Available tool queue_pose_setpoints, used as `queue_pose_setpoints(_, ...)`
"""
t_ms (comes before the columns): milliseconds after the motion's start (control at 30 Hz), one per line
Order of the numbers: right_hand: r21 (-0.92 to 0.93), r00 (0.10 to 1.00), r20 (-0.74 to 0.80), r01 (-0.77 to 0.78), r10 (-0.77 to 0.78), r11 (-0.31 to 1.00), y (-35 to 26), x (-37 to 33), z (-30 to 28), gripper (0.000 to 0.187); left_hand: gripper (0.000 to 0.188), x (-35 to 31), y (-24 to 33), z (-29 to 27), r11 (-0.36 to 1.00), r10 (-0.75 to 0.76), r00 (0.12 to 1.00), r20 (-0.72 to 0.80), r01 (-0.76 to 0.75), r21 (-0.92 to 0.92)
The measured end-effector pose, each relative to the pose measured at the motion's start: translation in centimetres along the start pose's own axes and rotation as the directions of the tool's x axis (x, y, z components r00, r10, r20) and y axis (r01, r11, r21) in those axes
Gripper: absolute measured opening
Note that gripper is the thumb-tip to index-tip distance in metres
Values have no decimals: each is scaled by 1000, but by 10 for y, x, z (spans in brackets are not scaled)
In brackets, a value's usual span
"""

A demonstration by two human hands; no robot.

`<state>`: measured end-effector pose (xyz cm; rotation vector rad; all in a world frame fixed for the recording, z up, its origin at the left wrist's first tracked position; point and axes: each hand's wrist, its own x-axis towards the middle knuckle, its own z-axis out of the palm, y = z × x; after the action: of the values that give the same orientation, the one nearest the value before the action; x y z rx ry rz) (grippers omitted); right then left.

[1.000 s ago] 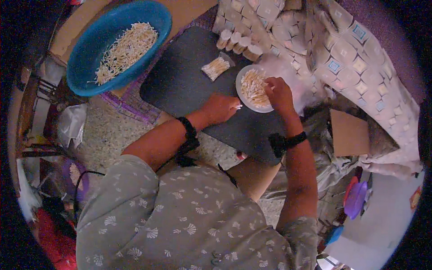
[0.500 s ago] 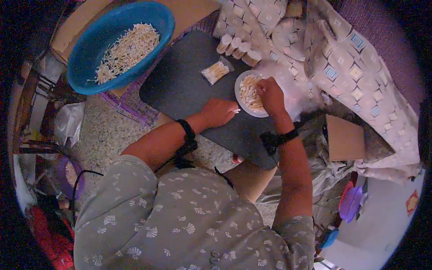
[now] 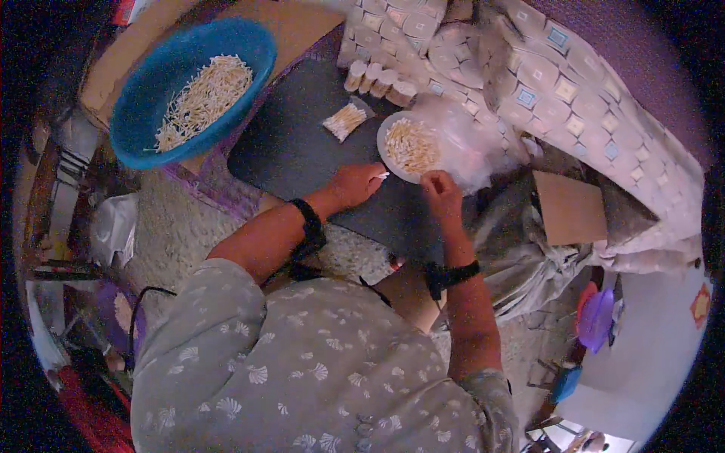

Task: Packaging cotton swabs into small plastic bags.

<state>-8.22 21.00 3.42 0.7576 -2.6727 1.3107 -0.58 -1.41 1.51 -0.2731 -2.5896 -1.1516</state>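
Note:
My left hand [image 3: 358,186] is closed around cotton swabs [image 3: 384,175], whose white tips poke out past the fingers. How many it holds is hidden. At the near right rim of a round white plate [image 3: 384,155], my right hand [image 3: 442,195] has its fingers pinched together; anything between them is too small to make out. Loose cotton swabs [image 3: 411,146] are heaped on the plate. Beyond my left hand, a small clear packet of cotton swabs [image 3: 347,121] lies on the dark board [image 3: 283,124]. Several round bundles [image 3: 377,81] with whitish tops line the board's far edge.
A large blue basin [image 3: 136,124] with many swabs sits at the far left on cardboard. Clear plastic bags [image 3: 461,143] lie right of the plate, beside patterned cloth [image 3: 596,106]. A cardboard box [image 3: 570,208] stands at the right.
My right hand has come off the swab heap, back toward me to the plate's near rim. My left hand keeps its grip in about the same place. The whole view has shifted slightly.

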Motion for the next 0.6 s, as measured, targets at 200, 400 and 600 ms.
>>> queue_pose_setpoints(200, 254, 990, -102, -70, 99, 965, -18, -27, 31, 15, 23, 8, -9, 0, 993, -7, 999, -33, 3, -114)
queue_pose_setpoints(400, 203, 985, -173, 42, -6, 978, -32, -39, 38, 15, 23, 1, -1, 3, 888, -178, 984, 29, 173, -426)
queue_pose_setpoints(600, 211, 969, -246, 92, -39, 973, -19, -40, 49, 12, 23, -1, 1, 3, 902, -228, 967, 110, 252, -351)
